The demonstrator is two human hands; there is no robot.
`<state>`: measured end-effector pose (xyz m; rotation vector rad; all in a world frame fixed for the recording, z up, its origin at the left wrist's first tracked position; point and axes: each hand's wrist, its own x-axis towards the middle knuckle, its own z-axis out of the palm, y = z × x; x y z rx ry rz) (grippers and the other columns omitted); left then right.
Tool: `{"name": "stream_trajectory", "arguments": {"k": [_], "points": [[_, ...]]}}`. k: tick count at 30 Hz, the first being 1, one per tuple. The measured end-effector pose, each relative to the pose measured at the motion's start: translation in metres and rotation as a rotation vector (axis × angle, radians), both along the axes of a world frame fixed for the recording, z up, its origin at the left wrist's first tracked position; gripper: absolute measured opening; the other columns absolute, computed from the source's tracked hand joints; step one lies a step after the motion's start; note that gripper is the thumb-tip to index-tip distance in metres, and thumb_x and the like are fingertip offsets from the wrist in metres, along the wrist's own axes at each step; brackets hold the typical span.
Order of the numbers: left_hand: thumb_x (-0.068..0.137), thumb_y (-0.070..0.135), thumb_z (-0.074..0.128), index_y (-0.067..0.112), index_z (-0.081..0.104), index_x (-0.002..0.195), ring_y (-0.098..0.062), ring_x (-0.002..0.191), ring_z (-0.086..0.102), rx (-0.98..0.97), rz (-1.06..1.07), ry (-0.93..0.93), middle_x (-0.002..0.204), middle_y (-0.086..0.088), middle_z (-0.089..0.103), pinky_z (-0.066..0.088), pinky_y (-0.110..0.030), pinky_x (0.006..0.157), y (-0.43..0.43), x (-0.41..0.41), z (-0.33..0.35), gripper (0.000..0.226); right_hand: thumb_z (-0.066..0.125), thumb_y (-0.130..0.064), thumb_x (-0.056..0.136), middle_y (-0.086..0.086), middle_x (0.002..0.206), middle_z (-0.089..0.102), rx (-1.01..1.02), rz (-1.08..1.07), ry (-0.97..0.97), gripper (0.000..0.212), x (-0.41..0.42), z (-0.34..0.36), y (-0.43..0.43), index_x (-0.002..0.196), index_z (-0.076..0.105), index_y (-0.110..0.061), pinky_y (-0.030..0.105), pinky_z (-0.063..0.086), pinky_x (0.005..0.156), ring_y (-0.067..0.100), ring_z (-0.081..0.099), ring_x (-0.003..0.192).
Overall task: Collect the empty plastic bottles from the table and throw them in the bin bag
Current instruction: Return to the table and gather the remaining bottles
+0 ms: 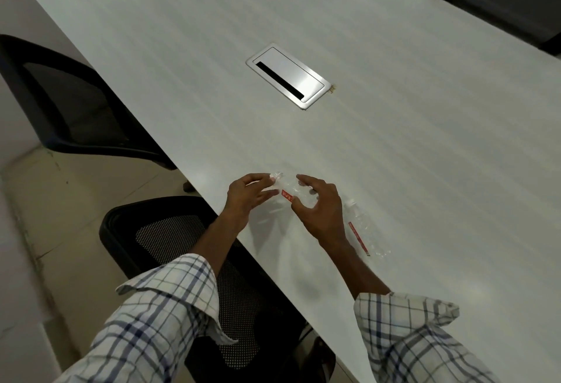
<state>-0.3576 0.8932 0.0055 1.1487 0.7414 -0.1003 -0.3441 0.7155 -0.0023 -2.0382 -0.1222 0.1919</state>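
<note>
Near the front edge of the pale bench (pixel 394 139), both hands meet over a clear plastic bottle (pixel 288 190) with a red label. It lies on its side between them, its neck pointing to the left hand (pixel 247 197). That hand's fingers (pixel 261 179) are loosely spread and curled toward the neck end; whether they touch it cannot be told, since the clear plastic blurs into the bench top. On the other side, the right hand (pixel 318 209) arches over the body of the bottle, fingers (pixel 306 182) spread and bent down around it, thumb close by the red label. A second clear bottle (pixel 364 231), also with a red strip of label, lies on the bench just beside the right wrist, cap end away from the person. Farther up the bench sits a silver cable hatch (pixel 288 76) set flush in the top. Black mesh chairs (pixel 182 246) stand along the left edge. Both forearms wear checked sleeves (pixel 164 306).
</note>
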Motion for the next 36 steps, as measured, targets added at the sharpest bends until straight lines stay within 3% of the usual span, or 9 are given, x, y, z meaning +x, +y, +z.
{"name": "stream_trajectory", "arguments": {"k": [8,11,14,19,23,26,28,33,36], "points": [[0.086,0.018,0.072,0.001,0.070,0.114,-0.027,0.101,0.071,0.121,-0.137,-0.079,0.110,-0.014,0.073,0.057,-0.031,0.090,0.002,-0.005,-0.006,0.032,0.074,-0.032,0.072,-0.014,0.116,0.069,-0.073,0.101,-0.105,0.050,0.003,0.000,-0.008,0.121,0.068,-0.027,0.021,0.045,0.088,0.005,0.054,0.100],[0.086,0.020,0.073,0.005,0.072,0.113,-0.022,0.104,0.071,0.172,-0.145,-0.075,0.107,-0.010,0.075,0.055,-0.029,0.092,0.006,-0.009,-0.008,0.031,0.078,-0.036,0.078,-0.014,0.111,0.071,-0.008,0.096,0.041,0.044,0.006,0.002,-0.007,0.119,0.071,-0.024,0.014,0.047,0.083,0.001,0.062,0.096],[0.086,0.024,0.072,0.010,0.074,0.111,-0.015,0.107,0.069,0.234,-0.219,-0.099,0.107,-0.006,0.076,0.052,-0.026,0.095,0.011,-0.014,-0.009,0.028,0.075,-0.025,0.085,-0.004,0.111,0.075,0.101,0.104,0.237,0.032,0.014,0.003,-0.010,0.116,0.074,-0.016,0.021,0.055,0.085,0.003,0.069,0.095],[0.089,0.020,0.070,0.008,0.073,0.110,-0.012,0.107,0.068,0.275,-0.267,-0.141,0.108,-0.005,0.075,0.050,-0.023,0.093,0.011,-0.014,-0.006,0.025,0.070,-0.030,0.091,0.000,0.107,0.076,0.282,0.029,0.527,0.028,0.011,0.007,-0.017,0.116,0.075,-0.017,0.012,0.051,0.067,0.011,0.071,0.092],[0.087,0.020,0.071,0.002,0.071,0.112,-0.026,0.104,0.070,0.140,-0.205,-0.142,0.108,-0.017,0.073,0.054,-0.031,0.094,0.007,-0.008,-0.001,0.031,0.076,-0.029,0.084,-0.009,0.110,0.073,0.140,0.022,0.250,0.037,0.002,0.007,-0.012,0.120,0.071,-0.022,0.014,0.052,0.079,0.000,0.065,0.094],[0.084,0.020,0.074,0.001,0.071,0.113,-0.027,0.105,0.070,0.100,-0.166,-0.118,0.109,-0.017,0.073,0.053,-0.032,0.097,0.005,-0.004,0.000,0.035,0.077,-0.033,0.079,-0.022,0.112,0.066,-0.046,0.066,-0.057,0.046,-0.011,0.005,-0.007,0.123,0.065,-0.031,0.012,0.042,0.085,-0.001,0.054,0.098],[0.085,0.018,0.073,0.001,0.070,0.114,-0.025,0.105,0.070,0.067,-0.147,-0.102,0.111,-0.016,0.073,0.052,-0.030,0.098,0.006,-0.004,-0.001,0.033,0.075,-0.033,0.080,-0.022,0.115,0.064,-0.070,0.062,-0.104,0.047,-0.017,0.004,-0.005,0.126,0.063,-0.031,0.013,0.041,0.087,0.001,0.052,0.100],[0.086,0.014,0.071,0.003,0.072,0.108,-0.022,0.099,0.072,0.062,-0.088,-0.083,0.107,-0.014,0.074,0.055,-0.028,0.093,0.003,-0.010,-0.003,0.025,0.074,-0.028,0.086,-0.010,0.106,0.073,0.157,-0.035,0.231,0.030,-0.014,0.009,-0.002,0.116,0.073,-0.021,0.017,0.053,0.078,-0.001,0.067,0.089],[0.087,0.014,0.069,-0.001,0.070,0.112,-0.024,0.100,0.072,0.076,-0.056,-0.109,0.108,-0.015,0.073,0.056,-0.024,0.087,-0.002,-0.013,-0.003,0.028,0.072,-0.023,0.087,0.005,0.101,0.077,0.417,-0.171,0.655,0.022,-0.012,0.009,-0.002,0.106,0.078,-0.014,0.020,0.051,0.064,0.007,0.068,0.073]]}}
